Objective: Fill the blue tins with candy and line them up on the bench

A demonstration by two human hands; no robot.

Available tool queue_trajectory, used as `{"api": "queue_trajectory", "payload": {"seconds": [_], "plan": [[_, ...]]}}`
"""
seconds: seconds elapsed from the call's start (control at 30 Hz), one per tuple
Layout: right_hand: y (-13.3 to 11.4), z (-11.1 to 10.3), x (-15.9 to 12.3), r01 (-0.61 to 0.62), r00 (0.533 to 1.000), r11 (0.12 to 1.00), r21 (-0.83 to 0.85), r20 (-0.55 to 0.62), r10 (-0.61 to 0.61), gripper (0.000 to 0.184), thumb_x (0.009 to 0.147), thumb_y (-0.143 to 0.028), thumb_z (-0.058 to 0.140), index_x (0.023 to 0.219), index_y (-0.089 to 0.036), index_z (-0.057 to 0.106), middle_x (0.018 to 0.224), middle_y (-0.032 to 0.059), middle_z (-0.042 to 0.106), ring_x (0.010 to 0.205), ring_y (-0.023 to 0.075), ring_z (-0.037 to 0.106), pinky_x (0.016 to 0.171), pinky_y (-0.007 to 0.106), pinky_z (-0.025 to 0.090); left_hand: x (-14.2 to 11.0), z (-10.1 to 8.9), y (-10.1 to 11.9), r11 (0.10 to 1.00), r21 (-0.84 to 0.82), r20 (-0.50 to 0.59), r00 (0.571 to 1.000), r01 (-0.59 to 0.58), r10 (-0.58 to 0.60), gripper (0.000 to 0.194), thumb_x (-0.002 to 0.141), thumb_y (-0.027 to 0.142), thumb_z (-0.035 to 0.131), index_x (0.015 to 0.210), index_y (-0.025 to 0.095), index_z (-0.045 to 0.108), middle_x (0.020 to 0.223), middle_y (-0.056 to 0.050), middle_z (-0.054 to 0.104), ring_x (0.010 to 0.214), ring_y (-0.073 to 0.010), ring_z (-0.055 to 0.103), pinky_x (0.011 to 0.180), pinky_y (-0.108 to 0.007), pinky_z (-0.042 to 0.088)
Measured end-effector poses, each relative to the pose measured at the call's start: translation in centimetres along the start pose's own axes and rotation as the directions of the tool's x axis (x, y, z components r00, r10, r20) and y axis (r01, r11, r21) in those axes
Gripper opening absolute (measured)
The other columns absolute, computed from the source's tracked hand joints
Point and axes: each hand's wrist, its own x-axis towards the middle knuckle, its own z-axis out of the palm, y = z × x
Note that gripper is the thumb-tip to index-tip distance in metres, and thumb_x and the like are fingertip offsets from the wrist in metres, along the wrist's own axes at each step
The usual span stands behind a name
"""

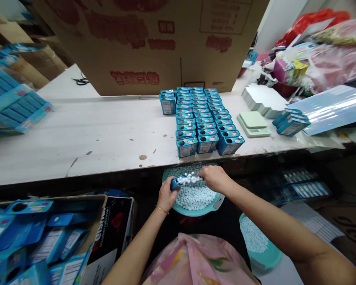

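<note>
Lower than your table sit two green tubs; on it, one scale, one pair of scissors.

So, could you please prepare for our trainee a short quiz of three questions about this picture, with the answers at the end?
1. Multiple choice: What does the left hand hold?
A) black scissors
B) a small blue box
C) a red bag

2. True or false: In the picture, the pale green scale stands to the right of the rows of blue boxes on the table.

3. Short answer: What lies in the turquoise basin beneath the left hand and the right hand?

Key:
1. B
2. True
3. Many small whitish pellets
</note>
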Motion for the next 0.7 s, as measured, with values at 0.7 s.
{"api": "queue_trajectory", "payload": {"seconds": [0.7], "plan": [[1.8,0.8,-2.0,-0.047,0.994,0.995,-0.09,-0.1,0.037,0.027,0.076,-0.011,0.036,0.089,-0.021,0.057,0.088,0.0061,0.06,0.079,0.0154,0.056,0.061,0.022,0.038,0.2,-0.3,-0.7,0.99,-0.138,-0.008,1.0,0.014,-0.015,0.034,0.065,0.02,0.055,0.098,0.019,0.046,0.092,-0.003,0.055,0.084,-0.0161,0.053,0.078,-0.03,0.041]]}}
